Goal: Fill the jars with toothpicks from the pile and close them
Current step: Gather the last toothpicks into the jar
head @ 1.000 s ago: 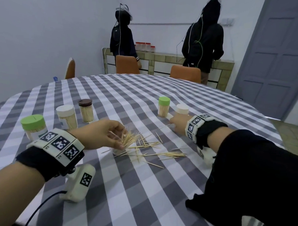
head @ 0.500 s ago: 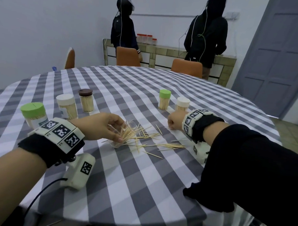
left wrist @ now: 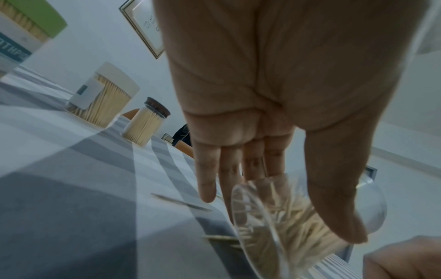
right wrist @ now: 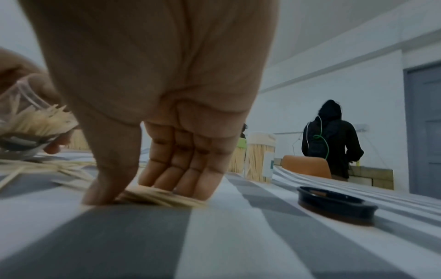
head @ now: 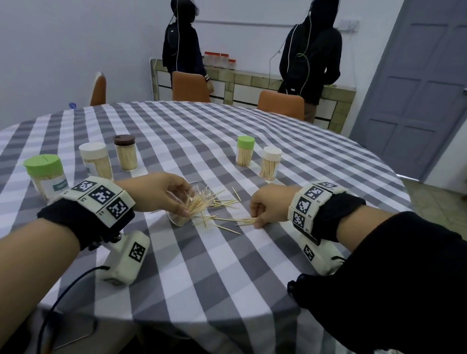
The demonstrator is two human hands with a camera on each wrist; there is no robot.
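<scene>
A clear open jar [head: 178,219] lies tilted on the checked tablecloth [head: 223,270], with toothpicks sticking out of its mouth. My left hand [head: 186,200] grips it, thumb on the near side and fingers over the far side; the left wrist view shows the jar [left wrist: 286,226] partly filled. Loose toothpicks [head: 222,203] lie scattered to the right of the jar. My right hand [head: 255,219] is down on the cloth and pinches a small bundle of toothpicks [right wrist: 162,196] between thumb and fingers.
Three closed, filled jars stand at the left: a green-lidded jar [head: 44,174], a white-lidded jar [head: 95,160], a brown-lidded jar [head: 125,152]. Two more [head: 245,154] [head: 271,162] stand behind my right hand. A dark lid [right wrist: 336,204] lies to its right. Two people stand at the far counter.
My right hand has drawn back from the white-lidded jar to the loose toothpicks and closed on a bundle. The left hand still holds the tilted jar in place.
</scene>
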